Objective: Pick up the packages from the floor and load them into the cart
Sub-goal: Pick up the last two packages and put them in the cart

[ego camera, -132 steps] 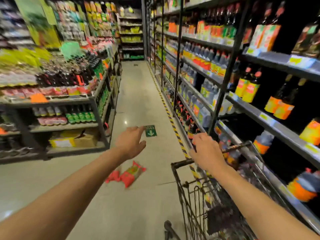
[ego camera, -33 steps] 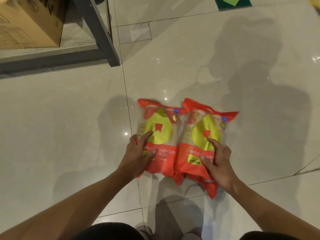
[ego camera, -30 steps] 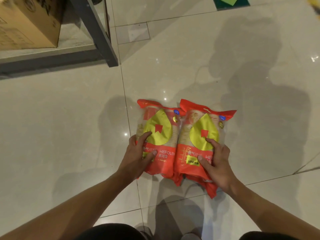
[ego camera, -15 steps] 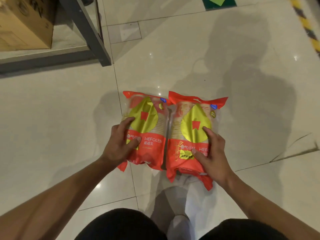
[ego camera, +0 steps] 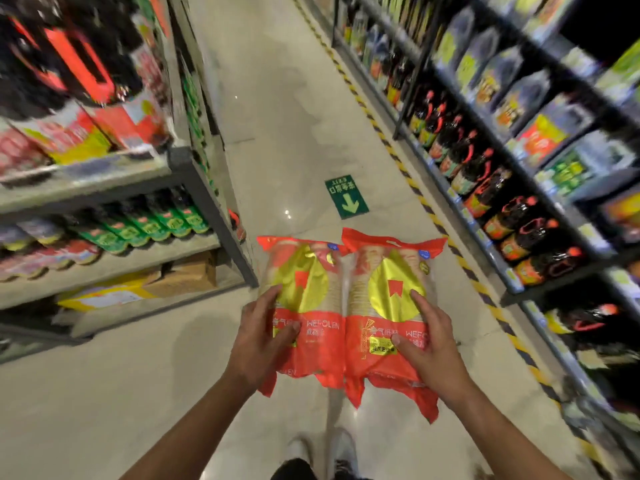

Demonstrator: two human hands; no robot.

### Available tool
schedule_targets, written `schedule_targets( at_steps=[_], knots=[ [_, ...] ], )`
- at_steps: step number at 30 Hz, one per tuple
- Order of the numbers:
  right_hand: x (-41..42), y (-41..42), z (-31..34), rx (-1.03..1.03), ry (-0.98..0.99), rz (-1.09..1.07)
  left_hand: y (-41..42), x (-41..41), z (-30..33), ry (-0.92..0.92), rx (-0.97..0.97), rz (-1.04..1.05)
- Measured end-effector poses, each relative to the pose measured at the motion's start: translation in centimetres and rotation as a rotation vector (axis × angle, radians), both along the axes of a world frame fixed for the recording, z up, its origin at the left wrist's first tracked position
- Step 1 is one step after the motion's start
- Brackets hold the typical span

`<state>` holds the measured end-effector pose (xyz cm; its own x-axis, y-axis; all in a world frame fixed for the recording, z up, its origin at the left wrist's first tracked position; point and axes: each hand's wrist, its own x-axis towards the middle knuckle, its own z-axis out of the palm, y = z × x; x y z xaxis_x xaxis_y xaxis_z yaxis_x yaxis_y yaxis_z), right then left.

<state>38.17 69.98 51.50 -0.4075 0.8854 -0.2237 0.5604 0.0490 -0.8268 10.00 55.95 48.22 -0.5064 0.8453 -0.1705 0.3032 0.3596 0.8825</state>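
Two red packages with yellow round labels are held side by side, well above the floor in front of me. My left hand (ego camera: 258, 337) grips the left package (ego camera: 304, 299) at its lower left edge, thumb on the front. My right hand (ego camera: 427, 344) grips the right package (ego camera: 388, 296) at its lower right, thumb and fingers spread over the front. The cart is out of view.
A shelf unit (ego camera: 194, 181) with bottles and cardboard boxes stands on the left. Bottle shelves (ego camera: 512, 202) line the right, behind a yellow-black floor stripe (ego camera: 405, 168). A green arrow floor sign (ego camera: 346, 197) lies ahead in the aisle. My shoes (ego camera: 322, 448) show below.
Both packages have come up off the floor in my hands. The view has swung up from the floor tiles to the aisle and shelves.
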Motion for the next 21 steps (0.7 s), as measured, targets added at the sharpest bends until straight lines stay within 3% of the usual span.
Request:
schedule_targets(
  at_steps=[4, 9, 14, 21],
  knots=[
    [1.4, 0.2, 12.5, 0.121, 0.047, -0.041, 2.4, -0.8, 11.8, 0.028, 0.097, -0.109],
    [2.5, 2.0, 22.2, 0.305, 0.102, -0.107, 7.0, -0.6, 22.2, 0.151, 0.296, -0.192],
    [4.3, 2.9, 26.7, 0.401, 0.118, -0.134, 9.6, 0.7, 27.9, 0.174, 0.385, -0.238],
    [6.8, 0.5, 28.3, 0.414, 0.079, -0.22, 10.0, 2.8, 29.2, 0.132, 0.394, -0.302]
  ],
)
